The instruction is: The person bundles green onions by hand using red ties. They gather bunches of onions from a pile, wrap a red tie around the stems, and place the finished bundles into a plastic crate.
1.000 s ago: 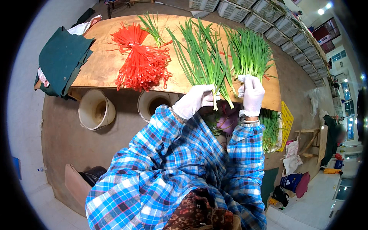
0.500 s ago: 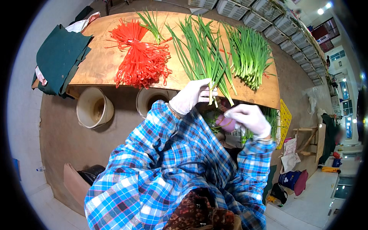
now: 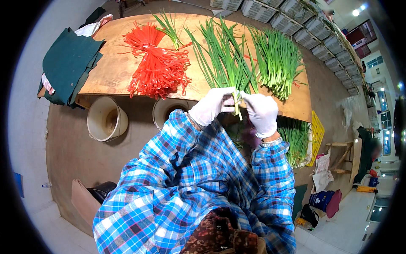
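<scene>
My left hand [image 3: 213, 106], in a white glove, is closed round the pale lower ends of some long green leafy stalks [image 3: 228, 63], whose leaves fan out over the table. White-gloved as well, my right hand [image 3: 262, 113] pinches at the same stalks beside my left fingers; its fingertips are partly hidden. A thick bundle of similar stalks [image 3: 277, 63] lies on the table to the right. Left of my hands sits a heap of red plastic ties [image 3: 160, 72], gathered at the middle. A few loose stalks [image 3: 170, 31] lie behind it.
The wooden table [image 3: 105, 63] carries dark green cloth [image 3: 72, 63] at its left end. Below its front edge stand two pale buckets, one a white bucket [image 3: 95, 122]. More greens [image 3: 296, 139] and a yellow crate [image 3: 317, 135] are at right. Grey crates [image 3: 292, 29] are stacked behind.
My right hand has moved left and up to the stalks, and its fingers now close on them next to my left hand. My left hand keeps its hold.
</scene>
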Action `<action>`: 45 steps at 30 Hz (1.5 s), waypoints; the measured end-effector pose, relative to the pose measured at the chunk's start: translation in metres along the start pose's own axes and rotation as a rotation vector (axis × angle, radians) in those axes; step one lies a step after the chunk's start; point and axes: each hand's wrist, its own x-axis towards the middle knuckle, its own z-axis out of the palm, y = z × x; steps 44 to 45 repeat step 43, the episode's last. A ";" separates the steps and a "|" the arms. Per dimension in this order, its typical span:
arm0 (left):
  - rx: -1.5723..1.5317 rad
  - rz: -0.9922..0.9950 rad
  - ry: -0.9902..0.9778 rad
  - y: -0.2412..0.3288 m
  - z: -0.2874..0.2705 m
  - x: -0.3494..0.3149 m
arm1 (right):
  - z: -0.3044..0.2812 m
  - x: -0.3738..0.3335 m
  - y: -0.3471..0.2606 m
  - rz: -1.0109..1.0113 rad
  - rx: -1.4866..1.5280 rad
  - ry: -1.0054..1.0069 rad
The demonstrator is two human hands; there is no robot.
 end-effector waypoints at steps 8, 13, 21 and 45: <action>-0.051 -0.006 -0.061 -0.001 -0.009 0.007 | -0.025 0.006 -0.031 0.031 0.288 -0.127; -0.133 0.021 -0.035 0.009 -0.010 0.004 | -0.066 -0.019 -0.041 0.224 0.703 -0.562; -0.115 -0.022 -0.067 0.041 -0.034 -0.016 | -0.034 -0.086 -0.011 0.429 0.200 -0.615; -0.435 0.033 -0.196 0.047 -0.062 -0.058 | 0.015 0.000 0.023 1.181 0.957 -0.381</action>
